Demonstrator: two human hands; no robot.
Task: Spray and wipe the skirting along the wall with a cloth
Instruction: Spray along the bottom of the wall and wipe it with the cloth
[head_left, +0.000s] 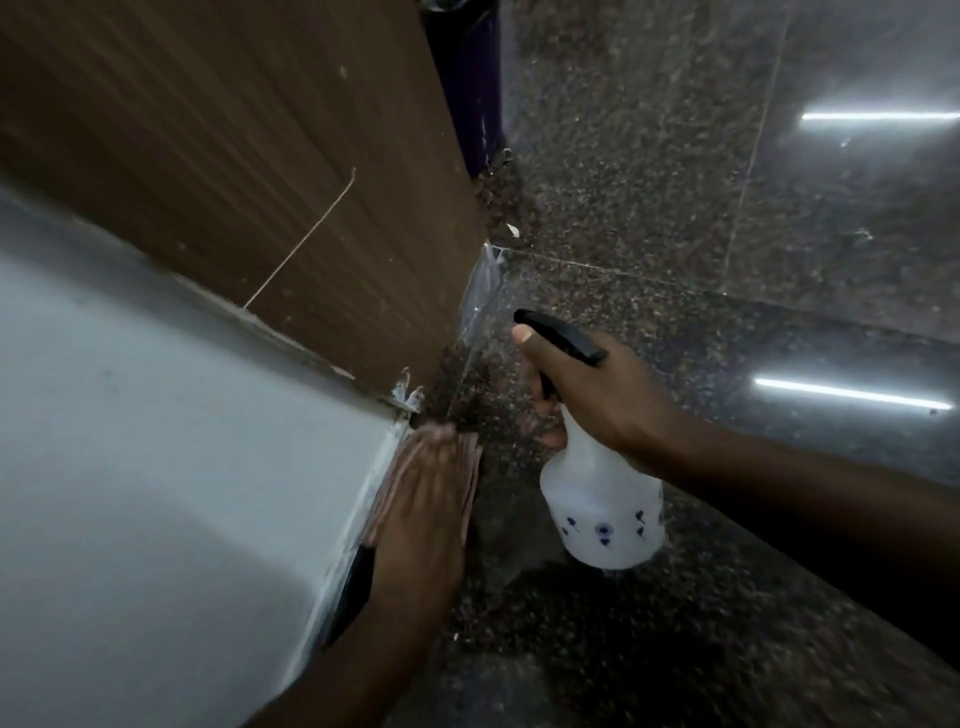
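My left hand (423, 514) lies flat on a pinkish-brown cloth (467, 483) and presses it against the dark skirting (353, 587) at the foot of the white wall (156, 467). Motion blurs the fingers. My right hand (602, 389) grips the neck of a white spray bottle (602, 504) with a black trigger head (561, 335). The nozzle points toward the speckled skirting (457, 374) below the brown wooden panel (234, 156). The bottle hangs just above the floor, right of the cloth.
The floor is polished dark speckled granite (727, 208) with light reflections at the right. White paint splashes mark the wall corner (408, 397). A dark purple upright object (470, 88) stands beyond the wooden panel. A shiny strip (480, 291) runs along the panel's base.
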